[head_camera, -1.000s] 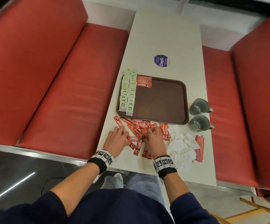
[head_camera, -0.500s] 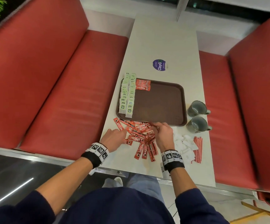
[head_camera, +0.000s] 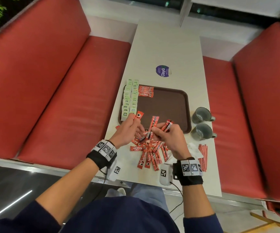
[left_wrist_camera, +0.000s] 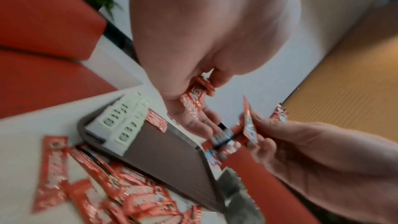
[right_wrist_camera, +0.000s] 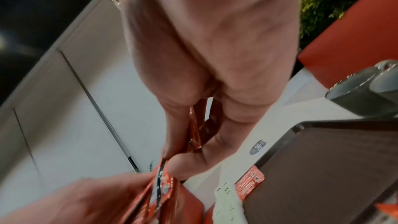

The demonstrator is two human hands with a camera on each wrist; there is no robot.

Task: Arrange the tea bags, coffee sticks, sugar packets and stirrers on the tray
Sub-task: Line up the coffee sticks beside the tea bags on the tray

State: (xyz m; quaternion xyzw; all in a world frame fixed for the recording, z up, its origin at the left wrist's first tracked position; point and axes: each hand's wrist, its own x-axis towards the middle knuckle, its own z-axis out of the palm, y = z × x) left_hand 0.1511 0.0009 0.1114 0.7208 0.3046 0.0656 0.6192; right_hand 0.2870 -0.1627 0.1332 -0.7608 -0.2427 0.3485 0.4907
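left hand [head_camera: 125, 130] pinches one coffee stick [head_camera: 137, 116] | right hand [head_camera: 170, 138] grips several coffee sticks [head_camera: 154, 122], fingers curled | both hands raised over tray [head_camera: 185, 105] near edge | loose sticks [head_camera: 148, 154] heaped on desk [head_camera: 167, 46]

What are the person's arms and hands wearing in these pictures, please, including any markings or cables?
Both hands, the left hand and the right hand, are bare. Each forearm shows below a pushed-up dark navy sleeve. Each wrist carries a black band topped by a white strip of square black-and-white marker tags. A small white box with one such tag hangs under each wrist, and a thin black cable trails from it.
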